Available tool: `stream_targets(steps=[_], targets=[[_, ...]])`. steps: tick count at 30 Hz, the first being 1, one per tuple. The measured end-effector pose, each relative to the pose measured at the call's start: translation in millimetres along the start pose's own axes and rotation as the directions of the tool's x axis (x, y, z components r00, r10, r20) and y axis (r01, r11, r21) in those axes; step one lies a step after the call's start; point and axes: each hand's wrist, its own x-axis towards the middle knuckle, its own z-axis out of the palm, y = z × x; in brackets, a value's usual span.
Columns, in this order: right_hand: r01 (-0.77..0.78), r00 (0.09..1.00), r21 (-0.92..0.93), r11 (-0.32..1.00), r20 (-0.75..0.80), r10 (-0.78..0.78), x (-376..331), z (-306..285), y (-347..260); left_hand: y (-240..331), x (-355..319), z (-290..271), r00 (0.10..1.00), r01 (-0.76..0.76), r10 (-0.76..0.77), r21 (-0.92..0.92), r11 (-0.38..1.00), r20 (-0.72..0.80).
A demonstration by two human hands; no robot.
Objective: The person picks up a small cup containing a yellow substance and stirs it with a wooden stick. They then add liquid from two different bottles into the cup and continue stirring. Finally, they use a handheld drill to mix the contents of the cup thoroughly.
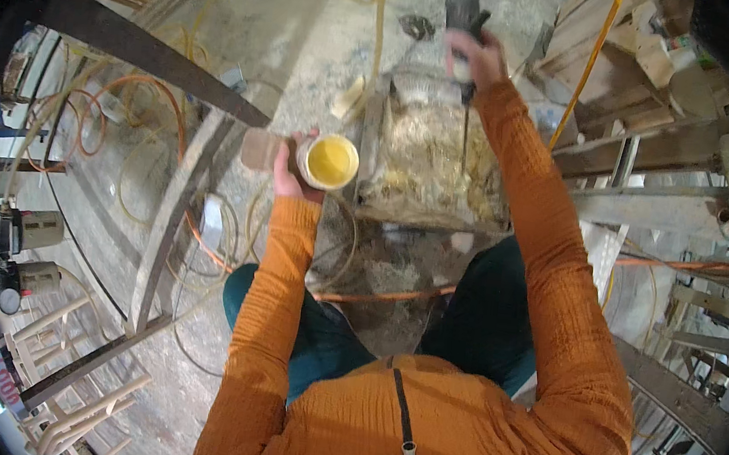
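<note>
In my left hand [289, 171] is a pale round cup [307, 161] with yellow contents [330, 162], its mouth facing up. A flat brown piece [260, 150] sticks out to the left of that hand; whether the fingers also hold it, I cannot tell. My right hand [478, 57] is stretched far forward, slightly smeared by motion. Its fingers curl round the lower part of a dark, tool-like object [464, 9], whose exact kind does not show. Between and below the hands lies a low, square, worn block or tray [432, 221] with yellowish stains over its top.
Orange hoses [357, 298] and yellow hoses [377, 51] cross the floor. A dark metal beam [152, 50] and a curved frame [176, 199] stand at left, with wooden chair frames [87, 412] below. Wooden pieces [607, 71] and beams crowd the right. A dark crumpled scrap [417, 27] lies ahead.
</note>
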Motion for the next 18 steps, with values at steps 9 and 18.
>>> stream_targets(steps=[9, 18], targets=[[-0.073, 0.98, 0.182, 0.981, -0.17, 0.105, -18, 49, -22, 19, 20, -36, 0.981, -0.095, 0.082, -0.069, 0.993, -0.178], [0.102, 0.993, 0.259, 0.961, 0.032, -0.114, -72, 52, -29, 12, 20, -96, 0.945, -0.056, 0.07, 0.054, 0.997, -0.32]])
